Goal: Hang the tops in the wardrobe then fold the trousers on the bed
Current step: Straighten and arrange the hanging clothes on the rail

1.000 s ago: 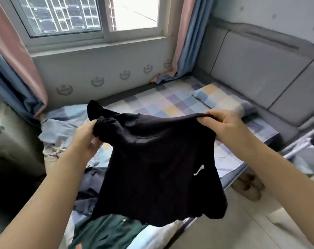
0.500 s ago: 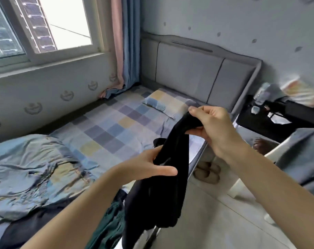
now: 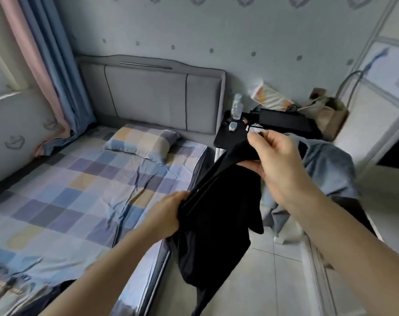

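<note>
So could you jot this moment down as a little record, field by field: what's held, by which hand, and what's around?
held item: black garment, hanging bunched above the bed's edge and the floor
left hand: grips the garment's lower part
right hand: pinches its top edge, higher up
bed: checked sheet, matching pillow by the grey headboard
bedside: black table with small items
right of bed: blue-grey cloth, draped
garment type: cannot tell

A grey padded headboard (image 3: 153, 96) backs onto dotted wallpaper, blue-pink curtains (image 3: 45, 76) hanging to its left.
</note>
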`<state>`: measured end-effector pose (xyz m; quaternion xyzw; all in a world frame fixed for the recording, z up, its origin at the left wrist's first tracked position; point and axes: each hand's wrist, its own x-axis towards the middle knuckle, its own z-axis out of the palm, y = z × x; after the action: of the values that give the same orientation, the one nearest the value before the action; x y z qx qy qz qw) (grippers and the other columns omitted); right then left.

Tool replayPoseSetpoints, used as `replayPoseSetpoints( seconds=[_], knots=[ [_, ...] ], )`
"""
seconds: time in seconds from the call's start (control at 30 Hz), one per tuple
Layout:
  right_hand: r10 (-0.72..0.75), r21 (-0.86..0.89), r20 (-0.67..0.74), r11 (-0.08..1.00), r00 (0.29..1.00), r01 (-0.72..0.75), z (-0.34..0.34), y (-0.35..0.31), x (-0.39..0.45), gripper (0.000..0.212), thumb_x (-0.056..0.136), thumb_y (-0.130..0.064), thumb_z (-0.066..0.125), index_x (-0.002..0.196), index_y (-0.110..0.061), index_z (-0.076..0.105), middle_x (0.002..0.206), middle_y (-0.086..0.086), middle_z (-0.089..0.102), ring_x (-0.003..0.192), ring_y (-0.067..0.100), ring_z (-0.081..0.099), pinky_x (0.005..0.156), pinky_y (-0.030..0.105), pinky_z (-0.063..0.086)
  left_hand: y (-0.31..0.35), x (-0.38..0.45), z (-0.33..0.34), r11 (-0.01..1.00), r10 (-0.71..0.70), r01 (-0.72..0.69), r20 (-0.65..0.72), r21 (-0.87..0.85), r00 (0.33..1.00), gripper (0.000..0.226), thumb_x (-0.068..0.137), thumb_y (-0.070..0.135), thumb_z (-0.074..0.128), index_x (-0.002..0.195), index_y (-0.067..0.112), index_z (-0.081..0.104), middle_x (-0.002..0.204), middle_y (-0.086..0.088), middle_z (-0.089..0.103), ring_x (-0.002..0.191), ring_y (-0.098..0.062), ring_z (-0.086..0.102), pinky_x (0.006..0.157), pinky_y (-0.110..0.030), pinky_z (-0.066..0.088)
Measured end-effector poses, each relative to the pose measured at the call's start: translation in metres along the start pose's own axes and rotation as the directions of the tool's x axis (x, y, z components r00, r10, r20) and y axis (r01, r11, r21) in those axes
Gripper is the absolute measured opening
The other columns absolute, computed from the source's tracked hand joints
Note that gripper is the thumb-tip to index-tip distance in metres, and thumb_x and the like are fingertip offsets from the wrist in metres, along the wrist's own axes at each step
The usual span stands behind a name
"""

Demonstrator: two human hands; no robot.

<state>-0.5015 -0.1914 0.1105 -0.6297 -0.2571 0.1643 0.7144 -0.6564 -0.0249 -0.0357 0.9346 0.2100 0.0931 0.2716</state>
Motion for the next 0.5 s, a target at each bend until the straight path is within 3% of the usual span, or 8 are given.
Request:
replayPoseSetpoints(
  seconds=[0.07,0.13,0.2,0.3,0.37,0.43,0.5],
  knots=[
    [-0.063,-0.157,-0.113,0.987,0.992,0.045,-0.053,-0.002,0.006,0.029,0.092,-0.021,0.059,0.077,0.003,0.053,0.072,0.011,0.048,0.069,0.018,0.055,0.060,0.029,0.055,0.012,0.026,0.018,0.983,-0.161,0.147,0.130,0.109,0.978,0.054,0.084,0.013,0.061,0.136,0.022,0.049,0.127,-0.001,0.058,0.116,-0.024,0.056,0.087,-0.028,0.043],
    [-0.143,-0.408,-0.145,0.910,0.979,0.072,-0.101,0.000,0.010,0.032,0.091,-0.019,0.058,0.068,0.000,0.043,0.063,0.006,0.037,0.060,0.017,0.041,0.053,0.026,0.042,0.024,0.048,0.020,0.950,-0.312,0.304,0.251,0.073,0.916,0.043,0.087,0.010,0.058,0.130,0.011,0.057,0.127,-0.008,0.062,0.117,-0.028,0.058,0.090,-0.029,0.045],
    [-0.145,-0.576,-0.139,0.816,0.980,0.039,-0.142,0.004,0.007,0.039,0.087,-0.017,0.059,0.061,-0.011,0.029,0.057,-0.003,0.026,0.055,0.014,0.029,0.053,0.027,0.028,0.051,0.066,0.011,0.939,-0.343,0.330,0.354,0.100,0.870,0.030,0.094,0.020,0.055,0.115,0.002,0.066,0.109,-0.012,0.070,0.107,-0.029,0.065,0.087,-0.032,0.050],
    [-0.141,-0.631,-0.196,0.776,0.970,-0.015,-0.187,0.012,0.004,0.033,0.078,-0.012,0.065,0.058,0.004,0.043,0.068,0.007,0.039,0.066,0.022,0.042,0.056,0.023,0.030,0.082,0.098,-0.003,0.803,-0.405,0.523,0.380,-0.287,0.831,0.014,0.092,0.007,0.062,0.098,-0.004,0.066,0.062,-0.005,0.072,0.061,-0.017,0.072,0.055,-0.028,0.058],
    [-0.085,-0.517,-0.237,0.855,0.968,-0.051,-0.211,0.015,0.001,0.031,0.074,-0.018,0.065,0.068,0.011,0.055,0.073,0.021,0.047,0.071,0.023,0.051,0.062,0.028,0.033,0.105,0.115,-0.007,0.561,-0.414,0.598,0.432,-0.571,0.801,0.004,0.091,0.000,0.061,0.093,-0.002,0.064,0.061,-0.010,0.072,0.054,-0.019,0.071,0.048,-0.025,0.057],
    [0.040,-0.355,-0.257,0.925,0.966,-0.133,-0.228,0.018,-0.002,0.036,0.072,-0.031,0.059,0.063,0.001,0.048,0.064,0.015,0.042,0.060,0.021,0.045,0.063,0.032,0.032,0.131,0.130,-0.002,0.314,-0.329,0.583,0.490,-0.750,0.807,0.009,0.094,0.000,0.053,0.092,0.000,0.062,0.067,-0.016,0.072,0.056,-0.023,0.071,0.050,-0.031,0.059],
    [0.083,-0.396,-0.265,0.899,0.961,-0.187,-0.238,0.027,-0.006,0.038,0.077,-0.041,0.054,0.062,-0.012,0.034,0.060,0.003,0.031,0.057,0.014,0.034,0.061,0.034,0.026,0.157,0.144,0.003,0.148,-0.278,0.544,0.493,-0.826,0.825,0.016,0.098,0.005,0.048,0.089,0.004,0.061,0.069,-0.013,0.070,0.063,-0.023,0.070,0.059,-0.036,0.061]
  ],
)
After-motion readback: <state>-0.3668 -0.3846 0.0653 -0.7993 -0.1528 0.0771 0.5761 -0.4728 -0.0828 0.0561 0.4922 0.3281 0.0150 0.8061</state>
